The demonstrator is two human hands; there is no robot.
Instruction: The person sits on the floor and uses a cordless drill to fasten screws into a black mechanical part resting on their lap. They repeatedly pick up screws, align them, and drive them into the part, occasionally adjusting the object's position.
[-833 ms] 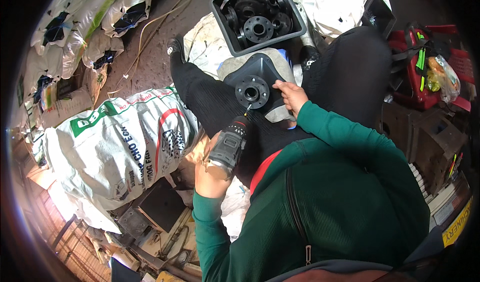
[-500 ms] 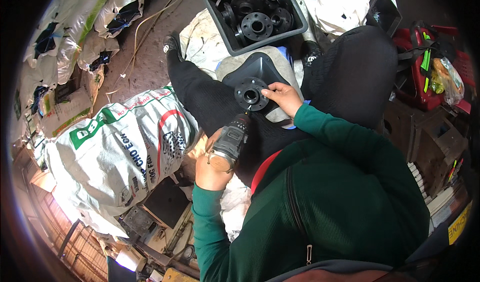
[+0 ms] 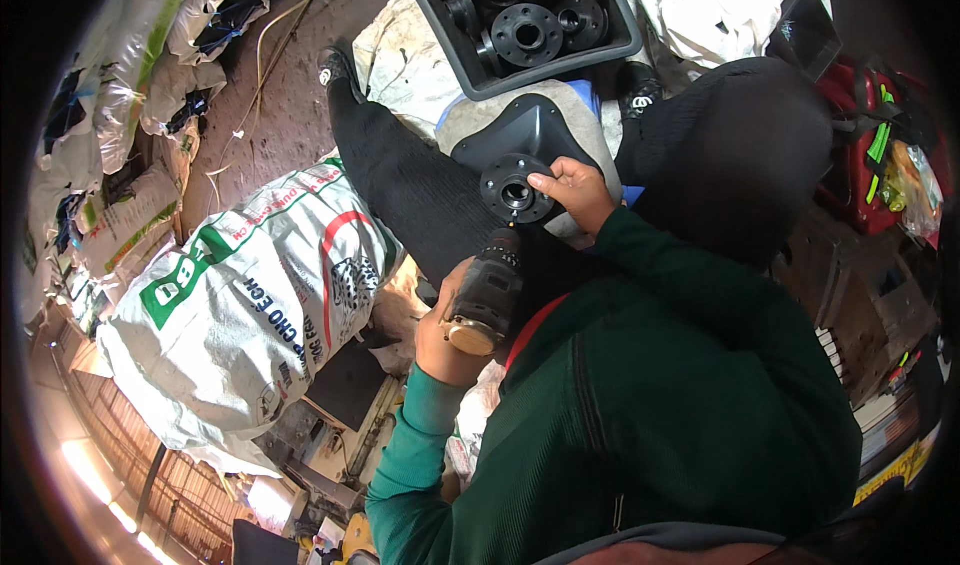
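Black drill gripped in left hand; right hand pinches the round flange — best keep the bit square to the hole

The space around the black flange is bounded closely: a grey crate of flanges just beyond, black-clad legs on either side, a cordless drill directly below. A printed white sack blocks the left. Bare floor is seen further left, crossed by a cable.
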